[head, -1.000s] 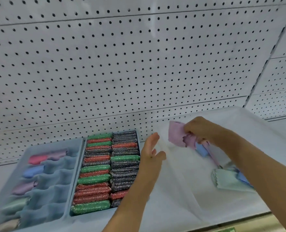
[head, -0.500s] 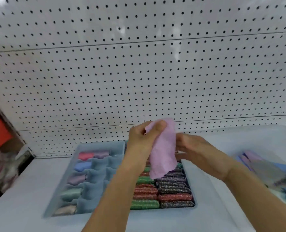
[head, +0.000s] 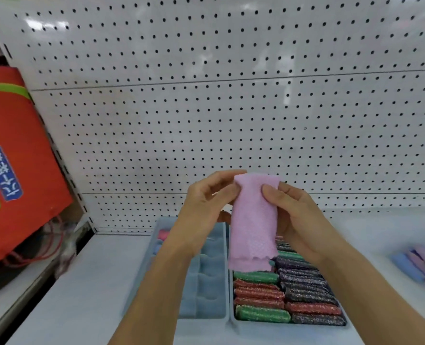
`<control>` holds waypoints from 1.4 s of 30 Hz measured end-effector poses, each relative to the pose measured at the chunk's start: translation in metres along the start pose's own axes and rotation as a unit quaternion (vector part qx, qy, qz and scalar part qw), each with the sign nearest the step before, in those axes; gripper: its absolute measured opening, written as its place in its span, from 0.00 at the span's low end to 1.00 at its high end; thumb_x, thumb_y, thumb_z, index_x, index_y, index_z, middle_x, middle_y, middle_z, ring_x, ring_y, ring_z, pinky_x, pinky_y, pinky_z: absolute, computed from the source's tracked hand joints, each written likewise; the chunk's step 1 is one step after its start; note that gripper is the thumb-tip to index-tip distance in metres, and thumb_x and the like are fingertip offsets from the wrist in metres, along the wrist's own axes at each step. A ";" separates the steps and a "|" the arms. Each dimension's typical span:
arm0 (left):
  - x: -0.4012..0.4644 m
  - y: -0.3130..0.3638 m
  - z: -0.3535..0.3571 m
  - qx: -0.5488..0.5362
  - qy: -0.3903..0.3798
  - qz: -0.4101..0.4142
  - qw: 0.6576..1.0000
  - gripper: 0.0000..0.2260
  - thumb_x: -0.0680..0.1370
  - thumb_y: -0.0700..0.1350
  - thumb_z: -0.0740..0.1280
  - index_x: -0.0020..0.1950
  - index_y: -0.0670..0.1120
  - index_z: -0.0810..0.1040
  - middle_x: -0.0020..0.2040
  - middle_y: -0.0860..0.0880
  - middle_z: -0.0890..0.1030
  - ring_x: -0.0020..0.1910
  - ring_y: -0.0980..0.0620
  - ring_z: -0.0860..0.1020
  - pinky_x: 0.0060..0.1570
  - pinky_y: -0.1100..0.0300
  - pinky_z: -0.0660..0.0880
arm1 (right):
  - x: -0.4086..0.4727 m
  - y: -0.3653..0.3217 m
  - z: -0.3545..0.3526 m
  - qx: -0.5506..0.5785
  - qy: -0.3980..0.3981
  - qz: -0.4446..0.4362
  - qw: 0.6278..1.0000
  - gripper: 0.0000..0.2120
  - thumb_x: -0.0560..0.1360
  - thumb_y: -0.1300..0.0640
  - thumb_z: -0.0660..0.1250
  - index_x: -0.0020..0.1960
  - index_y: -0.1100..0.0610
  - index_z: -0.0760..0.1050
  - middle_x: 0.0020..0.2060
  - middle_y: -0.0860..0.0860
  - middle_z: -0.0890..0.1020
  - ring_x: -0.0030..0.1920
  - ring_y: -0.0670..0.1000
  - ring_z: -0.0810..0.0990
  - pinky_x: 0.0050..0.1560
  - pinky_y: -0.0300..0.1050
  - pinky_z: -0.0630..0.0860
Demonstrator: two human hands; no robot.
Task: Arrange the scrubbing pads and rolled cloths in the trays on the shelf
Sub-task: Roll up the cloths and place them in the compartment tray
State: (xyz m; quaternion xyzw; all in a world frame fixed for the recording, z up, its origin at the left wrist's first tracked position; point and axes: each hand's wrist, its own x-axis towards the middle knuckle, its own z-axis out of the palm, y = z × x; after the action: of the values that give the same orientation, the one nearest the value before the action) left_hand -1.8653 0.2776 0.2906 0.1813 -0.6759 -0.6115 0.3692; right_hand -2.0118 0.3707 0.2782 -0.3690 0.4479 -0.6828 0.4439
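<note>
A pink cloth (head: 253,220) is being held up above the trays, its top edge being pinched at both corners: the left hand (head: 206,210) is gripping the left corner, the right hand (head: 293,215) the right, with the thumb pressed on the front face. The cloth is hanging unrolled, its long axis running vertically, its scalloped lower edge dangling over the pads (head: 286,297).

Directly below the cloth, and slightly to its left, the cloth tray (head: 206,282) is lying with open compartments; a few rolled cloths (head: 163,235) are being kept at the far left of it. Below and right of the cloth, the pad tray (head: 231,317) is sitting filled with green, red and dark pads.

Rolling is judged to be the step in hand. The left hand is nearer the open compartments, so the finished roll would probably be lowered down and leftward. Further right of the cloth, loose cloths (head: 415,265) are lying blurred on the shelf (head: 86,282).
</note>
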 end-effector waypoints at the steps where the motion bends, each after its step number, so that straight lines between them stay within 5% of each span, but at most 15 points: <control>1: -0.001 0.002 -0.003 -0.003 -0.002 0.003 1.000 0.13 0.79 0.37 0.63 0.55 0.51 0.83 0.50 0.49 0.83 0.47 0.50 0.80 0.42 0.52 0.79 | 0.000 0.000 0.003 0.006 -0.004 0.001 1.000 0.12 0.70 0.54 0.70 0.51 0.57 0.81 0.47 0.54 0.83 0.46 0.52 0.80 0.45 0.46 0.77; 4: -0.003 0.006 -0.010 -0.006 -0.003 0.011 1.000 0.12 0.78 0.35 0.64 0.56 0.47 0.82 0.49 0.47 0.83 0.43 0.54 0.80 0.35 0.60 0.78 | 0.001 0.001 0.008 0.007 -0.016 0.005 1.000 0.10 0.71 0.55 0.71 0.51 0.56 0.82 0.48 0.54 0.83 0.47 0.52 0.79 0.49 0.49 0.75; 7: -0.003 0.007 -0.010 0.020 0.012 0.028 0.999 0.09 0.79 0.38 0.65 0.55 0.48 0.82 0.50 0.47 0.84 0.43 0.56 0.80 0.36 0.63 0.77 | 0.002 0.002 0.012 -0.018 -0.020 0.000 1.000 0.07 0.71 0.55 0.70 0.48 0.54 0.83 0.44 0.50 0.84 0.42 0.49 0.80 0.39 0.40 0.77; 10: -0.001 0.007 -0.008 0.056 0.034 0.051 0.997 0.10 0.78 0.35 0.66 0.51 0.47 0.83 0.44 0.51 0.85 0.39 0.58 0.80 0.34 0.65 0.77 | 0.002 0.002 0.013 -0.039 -0.037 -0.017 0.998 0.06 0.71 0.56 0.70 0.47 0.53 0.83 0.43 0.49 0.84 0.42 0.47 0.81 0.39 0.39 0.76; 15: 0.004 0.005 -0.005 0.145 0.057 0.107 0.982 0.11 0.76 0.33 0.67 0.46 0.49 0.83 0.42 0.48 0.84 0.39 0.46 0.80 0.36 0.52 0.79 | 0.003 -0.001 0.015 -0.100 -0.006 -0.063 0.993 0.14 0.67 0.53 0.71 0.49 0.58 0.79 0.42 0.48 0.84 0.42 0.46 0.81 0.43 0.40 0.77; 17: 0.005 0.006 -0.003 0.140 0.061 0.102 0.983 0.10 0.77 0.35 0.67 0.47 0.49 0.84 0.41 0.51 0.85 0.38 0.50 0.81 0.36 0.55 0.80 | 0.005 -0.003 0.017 -0.119 0.018 -0.085 0.989 0.12 0.66 0.55 0.72 0.46 0.60 0.79 0.38 0.48 0.83 0.40 0.47 0.80 0.43 0.41 0.77; 20: 0.002 0.007 0.000 -0.020 0.053 -0.001 0.998 0.13 0.82 0.50 0.59 0.51 0.51 0.83 0.42 0.51 0.84 0.40 0.56 0.81 0.40 0.57 0.78 | 0.007 -0.008 0.018 -0.117 0.036 -0.118 0.986 0.10 0.66 0.56 0.72 0.44 0.60 0.78 0.36 0.47 0.82 0.38 0.46 0.79 0.39 0.38 0.76; 23: -0.003 -0.004 0.004 0.008 -0.024 -0.064 0.998 0.25 0.75 0.66 0.55 0.54 0.51 0.82 0.48 0.49 0.85 0.47 0.52 0.83 0.45 0.54 0.81 | 0.009 -0.011 0.020 -0.138 0.058 -0.160 0.976 0.06 0.70 0.61 0.72 0.42 0.62 0.76 0.34 0.51 0.81 0.36 0.49 0.77 0.36 0.41 0.75; 26: -0.010 -0.015 0.013 0.044 -0.037 -0.064 0.996 0.18 0.72 0.58 0.65 0.50 0.45 0.80 0.44 0.46 0.85 0.40 0.50 0.83 0.37 0.56 0.79 | 0.011 -0.011 0.022 -0.147 0.109 -0.194 0.964 0.07 0.72 0.63 0.72 0.41 0.64 0.75 0.33 0.56 0.77 0.34 0.50 0.73 0.33 0.43 0.72; 30: -0.015 -0.020 0.017 0.060 0.001 -0.034 0.998 0.11 0.78 0.50 0.65 0.43 0.42 0.77 0.31 0.48 0.79 0.26 0.52 0.74 0.22 0.62 0.70 | 0.010 -0.009 0.021 -0.142 0.122 -0.172 0.967 0.10 0.72 0.55 0.72 0.46 0.61 0.77 0.36 0.52 0.81 0.35 0.49 0.79 0.34 0.42 0.77; 33: -0.014 -0.020 0.021 0.101 0.087 0.017 0.991 0.11 0.80 0.49 0.64 0.47 0.42 0.77 0.35 0.45 0.81 0.31 0.54 0.78 0.28 0.58 0.75 | 0.003 0.001 0.016 -0.159 0.036 -0.016 0.986 0.21 0.67 0.45 0.70 0.53 0.59 0.78 0.44 0.55 0.85 0.39 0.52 0.84 0.34 0.44 0.79; 35: -0.013 -0.021 0.022 0.125 0.112 0.035 0.985 0.12 0.80 0.51 0.63 0.51 0.42 0.77 0.41 0.44 0.83 0.37 0.51 0.81 0.34 0.58 0.79 | -0.002 0.009 0.013 -0.159 0.000 0.026 0.987 0.20 0.69 0.49 0.71 0.52 0.63 0.78 0.41 0.59 0.83 0.32 0.54 0.80 0.30 0.43 0.76; 39: -0.018 -0.019 0.015 0.009 0.056 -0.009 0.998 0.08 0.82 0.46 0.61 0.52 0.43 0.75 0.33 0.47 0.78 0.25 0.53 0.70 0.22 0.62 0.68 | -0.005 0.013 0.007 -0.028 -0.001 0.024 0.999 0.14 0.72 0.61 0.68 0.56 0.63 0.77 0.34 0.59 0.76 0.23 0.49 0.67 0.21 0.37 0.65; 42: -0.021 -0.014 0.000 -0.157 0.042 -0.021 0.987 0.08 0.81 0.36 0.59 0.46 0.45 0.75 0.29 0.47 0.66 0.25 0.52 0.64 0.23 0.61 0.67 | -0.007 0.006 0.001 0.086 0.014 0.013 0.996 0.08 0.69 0.64 0.66 0.47 0.59 0.81 0.32 0.54 0.77 0.24 0.46 0.67 0.21 0.35 0.62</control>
State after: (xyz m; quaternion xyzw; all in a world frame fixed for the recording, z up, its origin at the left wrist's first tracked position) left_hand -1.8541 0.2896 0.2708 0.1606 -0.5519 -0.7094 0.4079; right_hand -2.0069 0.3752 0.2718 -0.3140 0.3987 -0.7182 0.4760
